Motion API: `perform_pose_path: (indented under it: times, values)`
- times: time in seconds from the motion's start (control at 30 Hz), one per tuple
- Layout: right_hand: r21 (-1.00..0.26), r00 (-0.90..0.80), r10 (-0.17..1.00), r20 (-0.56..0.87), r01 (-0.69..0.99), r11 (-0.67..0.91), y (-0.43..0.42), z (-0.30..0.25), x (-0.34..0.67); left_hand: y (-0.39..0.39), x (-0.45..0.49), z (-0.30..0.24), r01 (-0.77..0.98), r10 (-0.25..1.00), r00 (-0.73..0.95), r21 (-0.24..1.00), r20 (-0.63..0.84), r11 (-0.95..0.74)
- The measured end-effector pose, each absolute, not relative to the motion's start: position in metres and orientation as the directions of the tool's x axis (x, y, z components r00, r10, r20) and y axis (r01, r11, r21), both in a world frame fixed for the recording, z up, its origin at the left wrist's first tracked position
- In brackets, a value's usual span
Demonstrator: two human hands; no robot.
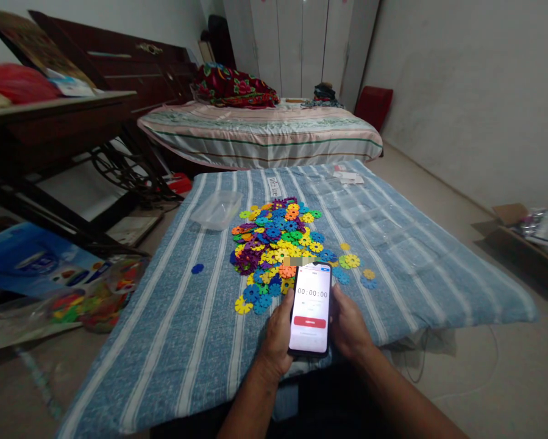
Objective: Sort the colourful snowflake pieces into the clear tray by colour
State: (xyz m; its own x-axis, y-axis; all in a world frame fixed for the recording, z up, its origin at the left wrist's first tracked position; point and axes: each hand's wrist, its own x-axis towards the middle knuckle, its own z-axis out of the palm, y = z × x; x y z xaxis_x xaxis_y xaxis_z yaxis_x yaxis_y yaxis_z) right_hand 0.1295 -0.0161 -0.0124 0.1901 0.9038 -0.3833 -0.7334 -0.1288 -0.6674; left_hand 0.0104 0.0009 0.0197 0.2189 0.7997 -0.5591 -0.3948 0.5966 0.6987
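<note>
My left hand (pixel 276 338) and my right hand (pixel 349 329) both grip a black smartphone (pixel 311 308) over the near edge of a table covered by a blue striped cloth (pixel 173 341). The screen shows a timer at 00:00:00 and a red button. Just beyond the phone lies a pile of colourful plastic snowflake discs (pixel 276 244). A single blue disc (pixel 197 268) lies apart on the left, and a few loose discs (pixel 353 265) lie on the right.
A clear plastic tub (pixel 216 210) stands left of the pile. Small cards (pixel 347 177) lie at the table's far edge. A bed (pixel 259 131) is behind, a dark treadle table (pixel 49 134) at left, toy packaging (pixel 49 274) on the floor, a cardboard box (pixel 530 235) at right.
</note>
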Motion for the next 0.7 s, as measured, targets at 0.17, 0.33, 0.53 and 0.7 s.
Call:
perform_pose_path:
  times: [0.17, 0.33, 0.53, 0.7]
  values:
    - [-0.653, 0.176, 0.906, -0.386, -0.746, -0.133, -0.016, -0.015, 0.13, 0.001, 0.01, 0.02, -0.371, 0.797, 0.213, 0.708, -0.565, 0.601]
    - [-0.661, 0.161, 0.919, -0.36, -0.739, -0.129, -0.017, -0.013, 0.131, 0.003, 0.011, 0.017, -0.437, 0.782, 0.236, 0.656, -0.577, 0.615]
    - [-0.67, 0.141, 0.93, -0.34, -0.73, -0.135, -0.025, -0.009, 0.138, 0.01, 0.012, 0.016, -0.56, 0.751, 0.254, 0.54, -0.609, 0.628]
    - [-0.697, 0.158, 0.919, -0.362, -0.7, -0.154, -0.056, -0.003, 0.16, 0.009, 0.009, 0.02, -0.569, 0.738, 0.313, 0.504, -0.598, 0.65]
